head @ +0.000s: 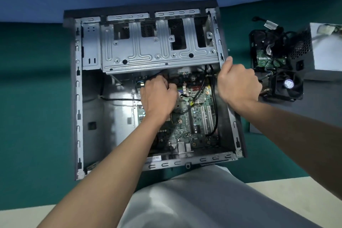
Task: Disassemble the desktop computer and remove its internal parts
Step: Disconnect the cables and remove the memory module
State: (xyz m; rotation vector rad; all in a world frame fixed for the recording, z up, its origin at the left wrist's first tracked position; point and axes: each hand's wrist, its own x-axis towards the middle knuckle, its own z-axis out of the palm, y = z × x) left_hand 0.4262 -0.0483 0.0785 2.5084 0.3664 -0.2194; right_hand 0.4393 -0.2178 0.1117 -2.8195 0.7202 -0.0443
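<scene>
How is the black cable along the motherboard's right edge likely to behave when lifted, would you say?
The black cable probably flops, since it bows loosely. Being thin, it is likely light. It may snag: its lower end seems plugged into the motherboard.

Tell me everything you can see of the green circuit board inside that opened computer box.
The motherboard is a green board lying flat in the open metal case, toward its right side, its far edge under the grey drive cage. It carries long slots, a finned silver heatsink and metal ports at its near edge. Black cables cross it. The left hand reaches onto its middle, fingers curled; what they hold is hidden.
</scene>
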